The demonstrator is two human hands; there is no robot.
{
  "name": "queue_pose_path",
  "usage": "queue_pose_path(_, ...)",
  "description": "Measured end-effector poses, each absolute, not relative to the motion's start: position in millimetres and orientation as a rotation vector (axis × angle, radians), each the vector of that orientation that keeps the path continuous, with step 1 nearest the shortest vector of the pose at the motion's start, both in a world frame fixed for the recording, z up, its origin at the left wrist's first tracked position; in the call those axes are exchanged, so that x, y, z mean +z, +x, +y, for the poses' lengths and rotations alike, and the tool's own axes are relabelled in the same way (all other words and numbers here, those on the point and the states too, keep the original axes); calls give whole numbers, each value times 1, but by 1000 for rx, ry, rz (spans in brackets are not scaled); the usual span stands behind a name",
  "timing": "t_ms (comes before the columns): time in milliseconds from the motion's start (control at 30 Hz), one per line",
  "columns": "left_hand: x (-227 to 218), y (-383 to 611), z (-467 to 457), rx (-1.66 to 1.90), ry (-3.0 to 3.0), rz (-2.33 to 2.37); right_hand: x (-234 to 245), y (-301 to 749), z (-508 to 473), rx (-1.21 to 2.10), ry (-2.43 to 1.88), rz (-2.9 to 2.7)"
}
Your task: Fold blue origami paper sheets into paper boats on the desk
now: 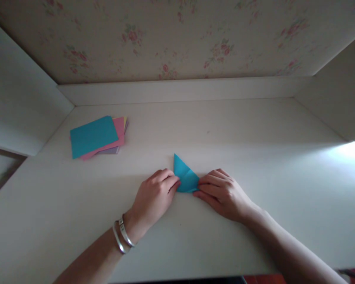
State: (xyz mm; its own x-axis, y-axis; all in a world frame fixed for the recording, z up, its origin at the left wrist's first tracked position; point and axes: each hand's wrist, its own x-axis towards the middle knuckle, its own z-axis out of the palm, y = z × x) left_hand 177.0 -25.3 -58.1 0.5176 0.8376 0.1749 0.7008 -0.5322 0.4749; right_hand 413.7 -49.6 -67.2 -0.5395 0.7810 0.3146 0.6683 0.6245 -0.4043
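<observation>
A blue sheet of paper (185, 178), folded into a triangle with a crease across it, lies on the white table between my hands. Its sharp tip points away from me. The fingers of my left hand (158, 191) are curled together at its left edge, pinching the paper there. At the right corner, my right hand (221, 191) grips the paper between thumb and fingers. The fingertips of both hands partly cover the paper's edges. Two silver bangles (123, 234) circle my left wrist.
A loose stack of coloured paper (94, 136), blue on top with pink, purple and yellow below, rests at the back left of the white table (239, 130). White panels (20, 86) stand at both sides, and a flowered wall (177, 39) rises behind.
</observation>
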Motion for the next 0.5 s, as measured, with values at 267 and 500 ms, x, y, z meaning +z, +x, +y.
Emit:
queue_pose_path(267, -53, 174, -24, 471, 2315, 1186, -69, 406, -40, 550, -1563, -2095)
queue_pose_path(500, -55, 183, -30, 519, 2306, 1269, -69, 398, -37, 514, -1718, -2019)
